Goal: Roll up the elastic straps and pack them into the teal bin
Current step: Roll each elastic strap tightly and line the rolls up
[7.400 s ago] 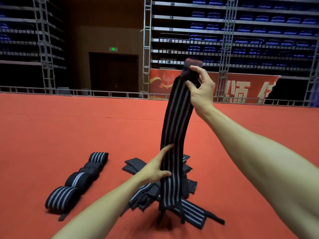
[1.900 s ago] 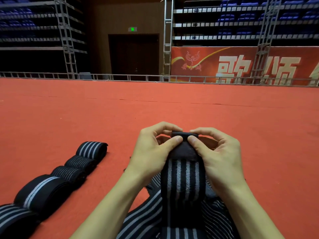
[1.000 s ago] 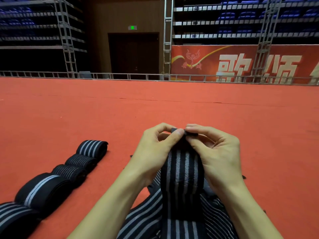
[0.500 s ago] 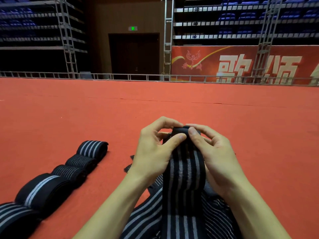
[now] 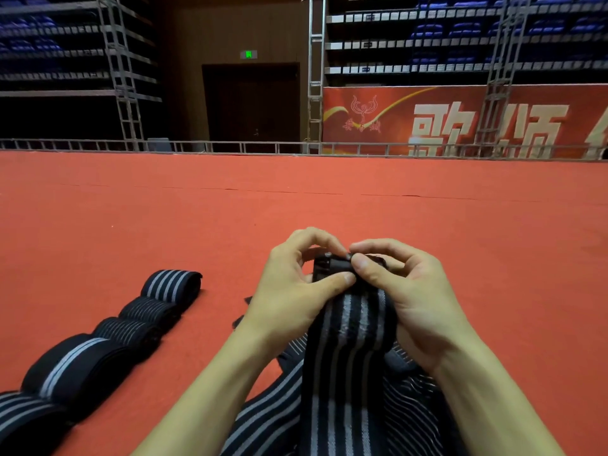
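The left hand (image 5: 289, 291) and the right hand (image 5: 414, 297) are both curled and pinch the top end of one black elastic strap (image 5: 348, 350) with grey stripes. The thumbs press on the near side of the strap, the index fingers bend over the far side, and the two hands almost touch each other above it. The top end of the strap is folded into a small, tight beginning of a roll between the fingertips. The rest of it hangs straight down between the wrists and is cut off by the lower edge of the view.

Under the forearms lies a loose pile of unrolled straps (image 5: 269, 419), partly hidden by the arms and the hanging strap, so their number is not clear.

To the left, on the red floor (image 5: 197, 225), a row of rolled straps (image 5: 131, 327) lies in a diagonal line, each one touching the next; the nearest one is cut off at the corner.

Far behind is a metal railing (image 5: 230, 147), a red banner (image 5: 460, 120) with large letters, and dark rows of blue seats (image 5: 460, 29).
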`<act>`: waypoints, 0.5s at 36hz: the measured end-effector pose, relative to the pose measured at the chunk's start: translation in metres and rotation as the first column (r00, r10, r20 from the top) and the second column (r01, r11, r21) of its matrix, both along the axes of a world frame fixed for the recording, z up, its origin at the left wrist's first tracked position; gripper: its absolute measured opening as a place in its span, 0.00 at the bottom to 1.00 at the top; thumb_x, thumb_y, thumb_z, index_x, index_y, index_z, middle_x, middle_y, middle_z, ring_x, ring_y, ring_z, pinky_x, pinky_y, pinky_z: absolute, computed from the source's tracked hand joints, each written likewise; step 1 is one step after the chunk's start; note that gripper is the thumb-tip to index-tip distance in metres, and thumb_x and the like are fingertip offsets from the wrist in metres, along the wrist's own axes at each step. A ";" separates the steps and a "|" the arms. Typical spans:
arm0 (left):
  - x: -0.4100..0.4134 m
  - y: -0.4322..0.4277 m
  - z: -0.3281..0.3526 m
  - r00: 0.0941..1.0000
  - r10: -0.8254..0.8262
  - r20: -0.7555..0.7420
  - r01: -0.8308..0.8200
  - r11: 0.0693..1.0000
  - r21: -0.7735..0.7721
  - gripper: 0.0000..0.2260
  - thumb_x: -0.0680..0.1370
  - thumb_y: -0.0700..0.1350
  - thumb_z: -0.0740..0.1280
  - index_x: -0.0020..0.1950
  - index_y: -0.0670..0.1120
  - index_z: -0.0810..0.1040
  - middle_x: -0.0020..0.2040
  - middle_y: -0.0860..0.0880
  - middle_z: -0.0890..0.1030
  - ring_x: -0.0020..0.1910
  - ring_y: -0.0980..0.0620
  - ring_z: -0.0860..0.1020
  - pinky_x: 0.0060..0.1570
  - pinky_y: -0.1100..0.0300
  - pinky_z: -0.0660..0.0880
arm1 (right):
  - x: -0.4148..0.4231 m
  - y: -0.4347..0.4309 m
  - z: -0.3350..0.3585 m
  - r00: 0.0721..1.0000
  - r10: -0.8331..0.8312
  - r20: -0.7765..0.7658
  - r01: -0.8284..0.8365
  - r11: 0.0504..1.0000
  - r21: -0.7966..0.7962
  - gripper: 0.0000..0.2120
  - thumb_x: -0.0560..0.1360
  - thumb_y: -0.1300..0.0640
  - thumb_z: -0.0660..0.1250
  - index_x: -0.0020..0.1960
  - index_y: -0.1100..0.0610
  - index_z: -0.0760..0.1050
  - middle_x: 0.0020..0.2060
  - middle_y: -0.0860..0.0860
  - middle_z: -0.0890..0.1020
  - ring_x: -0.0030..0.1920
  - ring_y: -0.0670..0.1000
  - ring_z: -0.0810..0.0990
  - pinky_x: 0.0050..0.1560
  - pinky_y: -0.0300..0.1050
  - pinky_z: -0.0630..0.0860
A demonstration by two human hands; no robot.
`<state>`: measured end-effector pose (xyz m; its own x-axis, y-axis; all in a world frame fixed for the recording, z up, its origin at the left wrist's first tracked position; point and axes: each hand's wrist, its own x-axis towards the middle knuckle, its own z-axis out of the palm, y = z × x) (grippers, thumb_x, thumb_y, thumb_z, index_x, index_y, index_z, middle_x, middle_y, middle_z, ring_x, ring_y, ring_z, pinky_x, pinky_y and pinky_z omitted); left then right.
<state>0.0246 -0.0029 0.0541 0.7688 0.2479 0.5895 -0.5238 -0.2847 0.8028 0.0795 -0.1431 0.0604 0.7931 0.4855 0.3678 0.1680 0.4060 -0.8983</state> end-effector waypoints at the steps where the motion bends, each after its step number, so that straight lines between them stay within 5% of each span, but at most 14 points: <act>1: 0.000 0.000 -0.001 0.999 0.010 -0.039 -0.010 1.000 -0.010 0.11 0.67 0.41 0.74 0.45 0.53 0.78 0.50 0.54 0.81 0.52 0.56 0.80 0.47 0.59 0.78 | 0.001 0.000 -0.001 1.000 -0.006 0.011 0.006 1.000 0.000 0.07 0.66 0.59 0.73 0.44 0.56 0.83 0.43 0.63 0.84 0.41 0.57 0.84 0.42 0.52 0.82; 6: -0.004 0.003 0.001 0.960 -0.080 -0.268 0.033 0.984 -0.176 0.21 0.67 0.43 0.77 0.56 0.54 0.76 0.56 0.47 0.80 0.50 0.49 0.83 0.47 0.52 0.81 | 0.002 -0.001 -0.002 0.999 -0.016 0.040 0.016 1.000 0.016 0.13 0.73 0.70 0.70 0.45 0.53 0.79 0.44 0.58 0.82 0.38 0.55 0.83 0.37 0.48 0.80; 11: -0.008 0.004 0.008 0.915 -0.289 -0.282 0.165 0.905 -0.391 0.23 0.69 0.41 0.78 0.62 0.46 0.77 0.58 0.38 0.80 0.52 0.45 0.83 0.50 0.53 0.81 | 0.002 -0.004 -0.001 0.996 0.017 0.083 -0.019 1.000 0.015 0.15 0.72 0.71 0.70 0.47 0.52 0.77 0.47 0.57 0.83 0.41 0.55 0.83 0.40 0.51 0.81; 18: -0.007 0.006 0.009 0.971 -0.136 -0.198 0.080 0.960 -0.269 0.19 0.73 0.28 0.71 0.56 0.49 0.80 0.55 0.43 0.81 0.51 0.43 0.84 0.51 0.44 0.81 | 0.003 -0.002 -0.002 1.000 -0.001 0.029 0.001 1.000 -0.015 0.22 0.68 0.73 0.72 0.53 0.50 0.77 0.50 0.56 0.82 0.44 0.55 0.84 0.39 0.50 0.81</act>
